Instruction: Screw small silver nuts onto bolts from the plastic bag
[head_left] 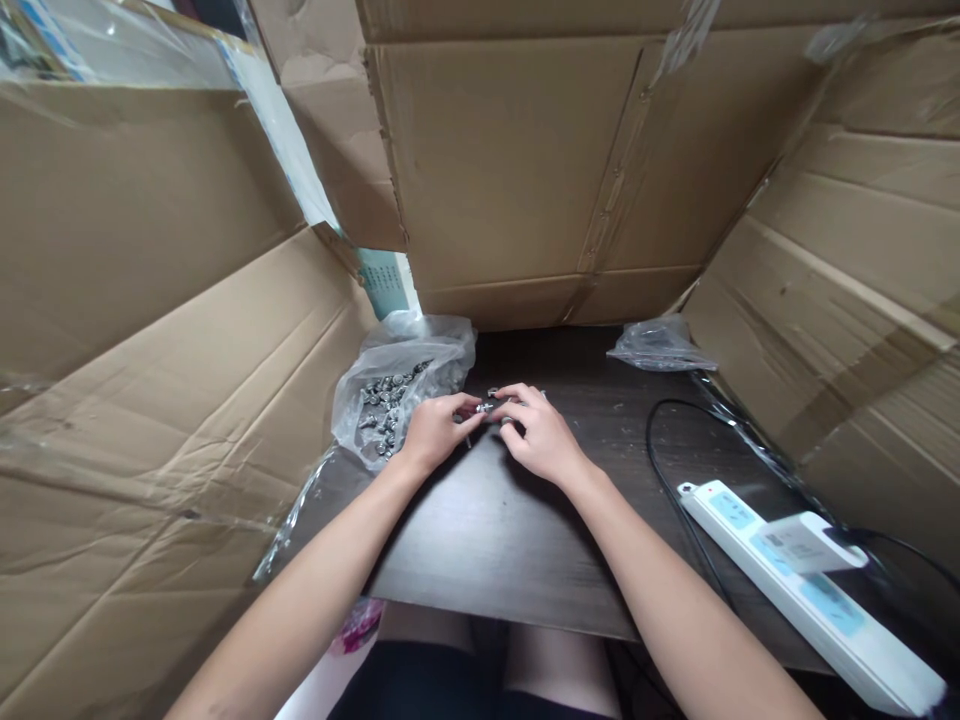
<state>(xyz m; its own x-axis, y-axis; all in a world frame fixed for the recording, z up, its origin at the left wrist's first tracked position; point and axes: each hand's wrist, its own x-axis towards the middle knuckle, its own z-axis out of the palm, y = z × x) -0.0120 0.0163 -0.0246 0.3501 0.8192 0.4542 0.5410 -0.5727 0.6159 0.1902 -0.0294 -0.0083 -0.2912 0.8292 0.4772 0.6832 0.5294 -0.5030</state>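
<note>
My left hand (435, 432) is closed in a pinch on a small shiny metal part (484, 408) above the dark table. My right hand (541, 435) is just right of it, fingers curved and apart, with fingertips close to the part; whether they touch it is too small to tell. Another small metal piece (493, 392) shows just beyond the fingertips, partly hidden by my right hand. Left of my left hand lies an open clear plastic bag (349, 405) with many small dark metal parts (386, 400) in it.
Cardboard walls (525, 160) enclose the dark table (450, 545) at the back and sides. A folded clear plastic bag (661, 345) lies at the back right. On the right are a white power strip (862, 645) with a plugged-in white adapter (806, 545) and a black cable (654, 455).
</note>
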